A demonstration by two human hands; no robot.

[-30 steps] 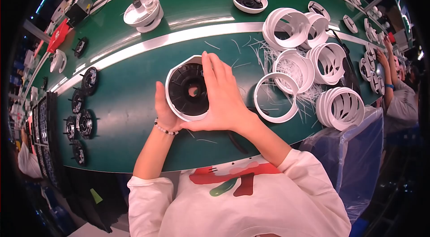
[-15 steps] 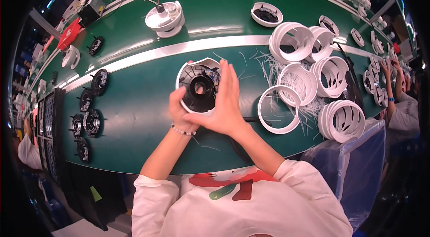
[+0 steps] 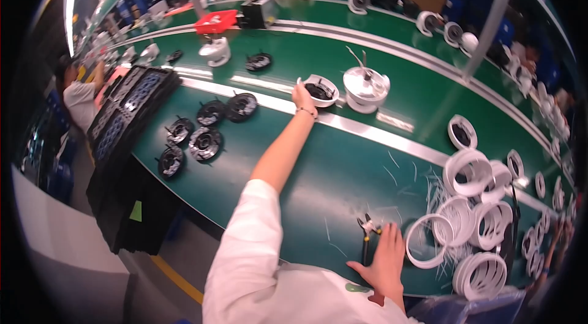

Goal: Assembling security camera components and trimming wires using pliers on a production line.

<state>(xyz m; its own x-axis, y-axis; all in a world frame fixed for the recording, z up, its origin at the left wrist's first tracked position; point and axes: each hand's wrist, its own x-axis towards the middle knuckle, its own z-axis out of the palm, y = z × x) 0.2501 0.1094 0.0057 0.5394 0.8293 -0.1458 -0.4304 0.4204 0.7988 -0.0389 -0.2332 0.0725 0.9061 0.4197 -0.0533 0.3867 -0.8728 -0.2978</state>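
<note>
My left hand (image 3: 301, 96) reaches out to the far side of the bench, its fingers closed at the left rim of a white round housing (image 3: 329, 101). Inside that housing sits a black disc-shaped part (image 3: 320, 90). The housing rests on the green surface beyond the pale strip. My right hand (image 3: 386, 261) is low over the bench near my body, fingers stretched and thumb apart, holding nothing. Just left of its fingers lie side cutters (image 3: 366, 232) with dark handles. A thin white ring (image 3: 427, 241) stands to the right of this hand.
White rings and slotted housings (image 3: 468, 172) cluster at the right amid white plastic strips (image 3: 438, 201). Several black discs (image 3: 205, 143) lie at the left, near black trays (image 3: 131, 106). A white assembly with wires (image 3: 366, 88) stands right of the held housing. Other people sit farther off.
The view has swung left. My left hand has carried the white housing from in front of me to the far surface; my right hand has let go of it and come down beside the cutters.
</note>
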